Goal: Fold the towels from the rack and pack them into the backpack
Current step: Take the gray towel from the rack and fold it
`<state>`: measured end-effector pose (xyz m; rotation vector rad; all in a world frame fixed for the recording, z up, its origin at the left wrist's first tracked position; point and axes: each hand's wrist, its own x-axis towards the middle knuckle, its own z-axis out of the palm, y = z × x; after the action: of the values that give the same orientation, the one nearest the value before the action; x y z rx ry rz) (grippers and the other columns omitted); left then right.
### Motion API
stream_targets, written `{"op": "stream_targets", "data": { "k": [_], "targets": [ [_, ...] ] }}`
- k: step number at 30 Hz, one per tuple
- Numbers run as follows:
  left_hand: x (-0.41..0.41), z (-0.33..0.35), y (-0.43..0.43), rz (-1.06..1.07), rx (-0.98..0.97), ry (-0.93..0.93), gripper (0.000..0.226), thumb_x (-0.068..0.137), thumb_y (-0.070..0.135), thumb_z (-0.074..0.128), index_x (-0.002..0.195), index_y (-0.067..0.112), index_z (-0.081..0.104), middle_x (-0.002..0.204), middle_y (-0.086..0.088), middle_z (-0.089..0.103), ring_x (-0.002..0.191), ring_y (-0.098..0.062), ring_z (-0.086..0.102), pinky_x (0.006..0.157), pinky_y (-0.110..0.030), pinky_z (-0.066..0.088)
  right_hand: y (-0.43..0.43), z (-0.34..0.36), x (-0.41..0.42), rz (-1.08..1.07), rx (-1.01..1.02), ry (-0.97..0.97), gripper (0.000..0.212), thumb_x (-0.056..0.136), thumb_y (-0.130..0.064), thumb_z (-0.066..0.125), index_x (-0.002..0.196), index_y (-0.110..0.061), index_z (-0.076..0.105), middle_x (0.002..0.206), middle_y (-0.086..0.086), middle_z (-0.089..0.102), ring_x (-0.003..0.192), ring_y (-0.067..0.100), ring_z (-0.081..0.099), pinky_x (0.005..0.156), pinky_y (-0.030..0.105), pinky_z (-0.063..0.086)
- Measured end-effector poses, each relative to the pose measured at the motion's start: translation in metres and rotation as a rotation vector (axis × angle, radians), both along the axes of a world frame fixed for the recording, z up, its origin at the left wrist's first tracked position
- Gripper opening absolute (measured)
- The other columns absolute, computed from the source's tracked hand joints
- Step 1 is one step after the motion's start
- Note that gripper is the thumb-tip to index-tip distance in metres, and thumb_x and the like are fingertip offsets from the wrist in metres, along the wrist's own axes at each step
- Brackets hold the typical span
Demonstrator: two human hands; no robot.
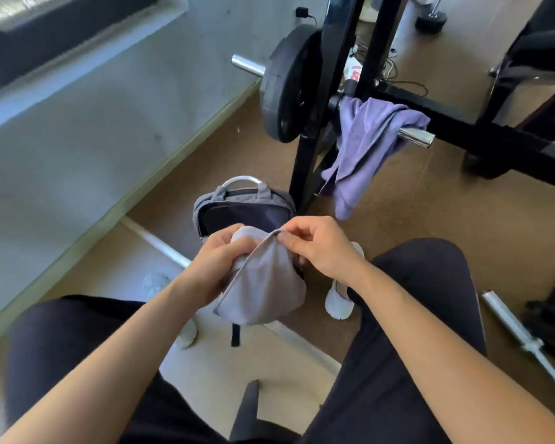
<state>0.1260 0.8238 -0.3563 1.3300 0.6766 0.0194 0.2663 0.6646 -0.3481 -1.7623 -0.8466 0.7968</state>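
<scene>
On brown floor [398, 219] by a grey wall [93, 123]: purple towel [362, 149] over black metal rack [305, 155], grey fabric backpack [237, 209]; left hand [212, 261] and right hand [318, 245] pinch a pale grey towel [266, 290].

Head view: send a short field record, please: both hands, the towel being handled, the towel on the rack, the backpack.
left hand: grips the bunched part of the grey towel
right hand: pinches the grey towel's top edge
grey towel: held between both hands over the backpack's near side, not packed
purple towel: draped unfolded over the rack bar, one end hanging low
backpack: upright on the floor beside the rack; cannot tell whether it is open
left to do: pack the grey towel; fold and pack the purple towel
</scene>
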Motion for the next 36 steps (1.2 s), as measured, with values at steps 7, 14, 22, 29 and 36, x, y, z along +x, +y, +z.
{"op": "stream_targets", "data": {
  "k": [7,14,22,29,36],
  "targets": [
    [-0.07,-0.043,-0.013,0.145,0.242,0.135,0.021,0.087,0.015,0.07,0.107,0.023,0.068,0.097,0.002,0.075,0.088,-0.012,0.067,0.075,-0.016,0.05,0.001,-0.014,-0.042,-0.164,0.023,0.021,0.034,0.104,-0.022,0.053,0.088,0.008,0.057,0.072,0.02,0.051,0.066,0.012,0.047,0.061,0.024,0.04],
    [-0.092,-0.07,-0.017,0.068,0.628,0.336,0.036,0.076,0.028,0.057,0.11,0.033,0.069,0.114,0.007,0.065,0.119,-0.027,0.056,0.098,-0.037,0.044,0.005,-0.024,-0.072,-0.068,0.046,0.156,0.023,0.096,-0.013,0.065,0.074,-0.015,0.061,0.067,-0.005,0.052,0.069,0.007,0.048,0.068,0.022,0.041],
    [-0.098,-0.061,-0.032,-0.258,0.152,-0.011,0.032,0.091,0.034,0.069,0.102,0.003,0.068,0.093,-0.007,0.071,0.088,-0.014,0.062,0.084,-0.035,0.05,0.004,-0.025,-0.087,0.067,0.047,0.046,0.018,0.096,-0.02,0.067,0.078,-0.022,0.07,0.074,0.0,0.067,0.075,0.009,0.06,0.074,0.026,0.051],
    [-0.095,-0.059,-0.026,-0.004,0.344,-0.082,0.025,0.099,0.028,0.068,0.081,0.009,0.07,0.072,-0.003,0.064,0.069,-0.014,0.055,0.066,-0.027,0.045,-0.003,-0.024,-0.068,-0.161,0.18,0.036,0.021,0.097,-0.015,0.067,0.081,-0.002,0.066,0.074,0.02,0.054,0.072,0.012,0.051,0.071,0.022,0.045],
    [-0.101,-0.06,-0.002,-0.253,0.427,0.004,0.062,0.086,0.062,0.071,0.083,0.001,0.062,0.07,0.003,0.05,0.067,-0.011,0.045,0.06,-0.031,0.037,0.006,-0.007,-0.039,-0.277,0.201,-0.092,0.026,0.096,-0.02,0.066,0.08,0.001,0.065,0.065,0.015,0.054,0.062,0.011,0.048,0.062,0.028,0.042]
  ]
}}
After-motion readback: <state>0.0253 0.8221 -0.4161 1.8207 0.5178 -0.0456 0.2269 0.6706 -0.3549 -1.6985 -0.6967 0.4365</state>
